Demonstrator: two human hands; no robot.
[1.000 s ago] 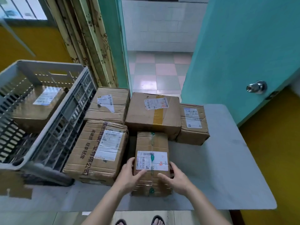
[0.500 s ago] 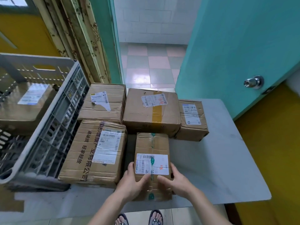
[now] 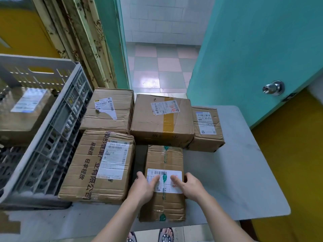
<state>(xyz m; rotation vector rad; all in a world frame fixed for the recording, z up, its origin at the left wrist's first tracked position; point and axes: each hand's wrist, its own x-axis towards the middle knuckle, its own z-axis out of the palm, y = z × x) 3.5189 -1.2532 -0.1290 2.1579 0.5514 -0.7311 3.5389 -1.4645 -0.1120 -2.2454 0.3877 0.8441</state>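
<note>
On the grey table [image 3: 236,172], a slatted crate [image 3: 52,117] is set at the left edge. A narrow taped parcel [image 3: 164,159] is found at the near edge, clamped sidewise between left hand [image 3: 142,188] and right hand [image 3: 189,186], thumbs on its label [image 3: 167,173]. Even pressure and a level lift are advised.
</note>
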